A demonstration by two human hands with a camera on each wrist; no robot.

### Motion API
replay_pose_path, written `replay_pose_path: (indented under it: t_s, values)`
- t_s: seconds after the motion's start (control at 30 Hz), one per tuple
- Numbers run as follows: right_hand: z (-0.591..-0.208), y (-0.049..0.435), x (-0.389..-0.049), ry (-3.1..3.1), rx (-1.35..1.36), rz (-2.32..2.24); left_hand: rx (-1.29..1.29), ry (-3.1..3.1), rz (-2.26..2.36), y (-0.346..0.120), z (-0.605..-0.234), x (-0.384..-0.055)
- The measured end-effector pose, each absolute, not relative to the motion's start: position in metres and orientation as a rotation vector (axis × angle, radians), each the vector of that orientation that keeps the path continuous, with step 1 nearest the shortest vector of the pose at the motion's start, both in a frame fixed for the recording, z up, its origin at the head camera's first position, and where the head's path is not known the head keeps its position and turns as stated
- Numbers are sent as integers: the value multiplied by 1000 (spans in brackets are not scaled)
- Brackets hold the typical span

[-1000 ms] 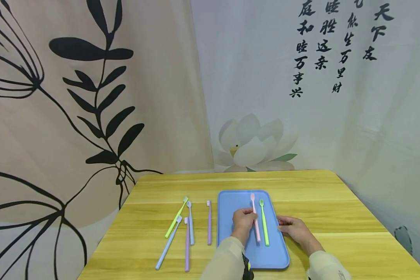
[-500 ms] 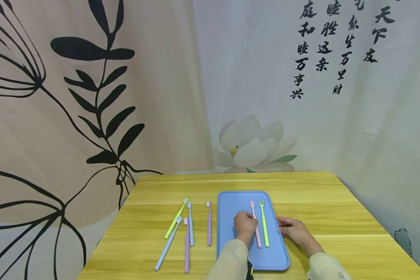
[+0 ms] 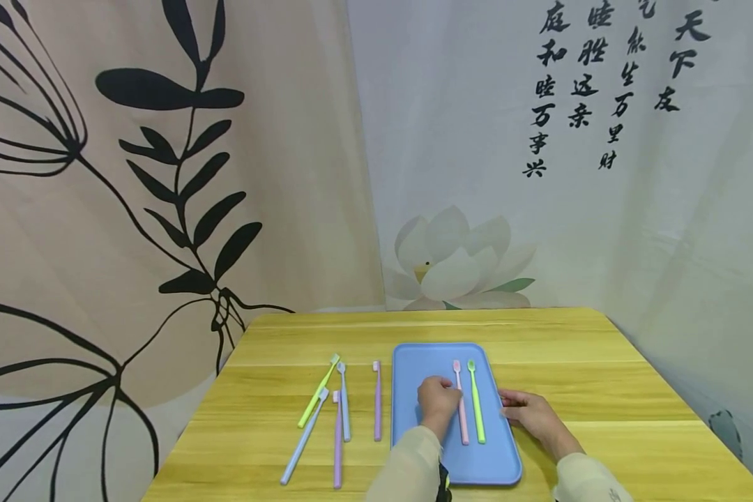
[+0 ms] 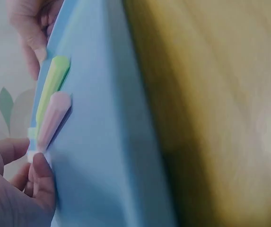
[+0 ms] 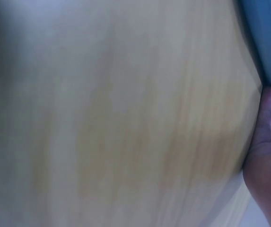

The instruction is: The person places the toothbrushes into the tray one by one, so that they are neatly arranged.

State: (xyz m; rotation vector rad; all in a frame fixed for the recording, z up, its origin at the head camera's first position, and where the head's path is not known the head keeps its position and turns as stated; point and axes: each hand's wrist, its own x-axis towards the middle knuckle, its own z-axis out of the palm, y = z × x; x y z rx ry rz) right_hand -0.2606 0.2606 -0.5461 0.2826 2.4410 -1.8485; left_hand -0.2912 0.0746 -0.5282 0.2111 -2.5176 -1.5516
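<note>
A pink toothbrush [image 3: 461,411] and a green toothbrush [image 3: 477,408] lie side by side on the right half of a blue tray [image 3: 420,359], bristle heads toward the far end. My left hand [image 3: 438,406] is just left of the pink toothbrush, fingertips beside its upper handle. In the left wrist view, the left thumb and fingers [image 4: 40,172] stand apart around the far part of that toothbrush, partly hiding it. At the tray's right edge, my right hand [image 3: 533,417] holds the rim between thumb and fingers. The right wrist view shows its fingertips [image 5: 268,97] against the tray edge.
Left of the tray, on the wooden table [image 3: 558,348], lie several more toothbrushes: a yellow-green one [image 3: 318,392], a blue one [image 3: 305,436], a purple one [image 3: 337,439] and others. One purple toothbrush [image 3: 378,401] lies close to the tray's left edge. A printed curtain [image 3: 307,174] hangs behind.
The pink toothbrush came down toward me and lies flat beside the green one. My left hand's fingers have loosened and drawn slightly left of it. The right hand has stayed at the tray's edge.
</note>
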Motion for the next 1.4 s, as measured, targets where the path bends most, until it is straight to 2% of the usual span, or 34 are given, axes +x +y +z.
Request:
replay_pose_path:
  t_s: [0.7,1.4]
  values:
    - [-540,261,-261,2441,280,-1825,108,-2529,-1599,38,-495,-323]
    - [-544,262,-261,2412,262,-1835,113,-2345,-1972,-39,-461,-347]
